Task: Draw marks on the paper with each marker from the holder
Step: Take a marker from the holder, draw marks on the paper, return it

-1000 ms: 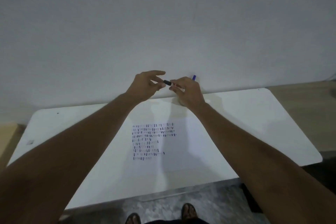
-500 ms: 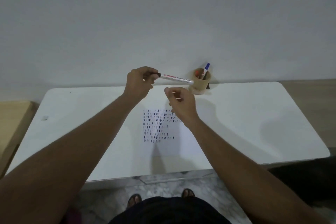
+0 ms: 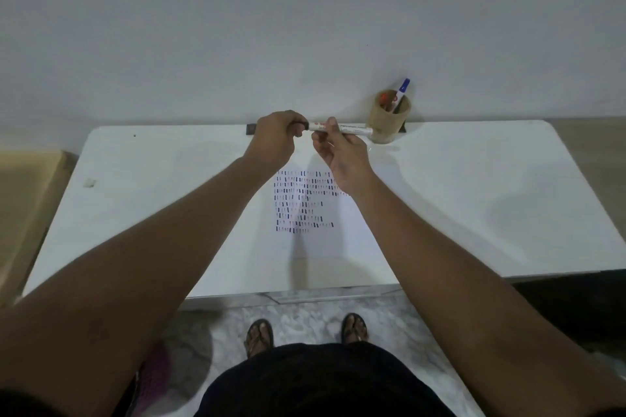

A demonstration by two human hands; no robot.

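While the marker [image 3: 342, 128] lies almost level above the far edge of the tabletop [image 3: 474, 179], its long axis runs left to right between the two hands, and that axis is what the next move depends on. At the marker's left end the left hand [image 3: 274, 142] is curled shut over the dark cap, fingers [image 3: 298, 125] wrapped round it so that only a sliver of black shows. Just to the right, the right hand [image 3: 342, 156] pinches the white barrel between thumb and fingertips, palm turned up, the remaining fingers loosely bent. The barrel's right end reaches nearly to the holder [image 3: 388, 122], a tan cup standing against the wall, where a blue-capped marker [image 3: 403, 91] leans out and something red shows inside. Below the hands, nearer the person, the paper [image 3: 325, 247] lies flat with rows of short dark and reddish strokes covering its upper part; its lower part is bare. Judging by the grip, the cap is being pulled off or pressed on along that horizontal line; which of the two cannot be told. Either way the hands must move straight apart or together along the barrel, not across it.
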